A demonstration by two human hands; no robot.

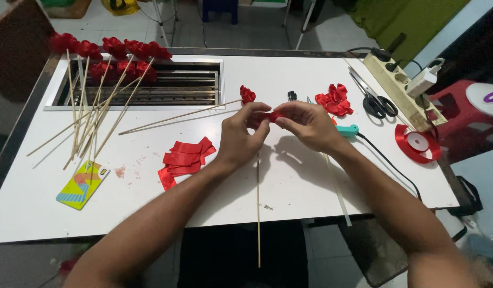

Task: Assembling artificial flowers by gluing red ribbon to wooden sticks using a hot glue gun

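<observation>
Both hands meet at frame centre, the left hand [241, 136] and right hand [305, 124] pinching a small red satin ribbon piece [271, 115] atop a thin wooden skewer [258, 213] running down to the lower edge. Cut red ribbon strips [183, 159] lie left; finished red ribbon roses on sticks [110, 53] fill the upper left.

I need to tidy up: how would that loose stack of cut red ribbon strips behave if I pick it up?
The stack of cut red satin ribbon strips would probably flop, since the strips look thin and already fan apart. Their glossy sheen suggests they could slip from a loose grip. They likely weigh very little and may scatter on the white table.
</observation>
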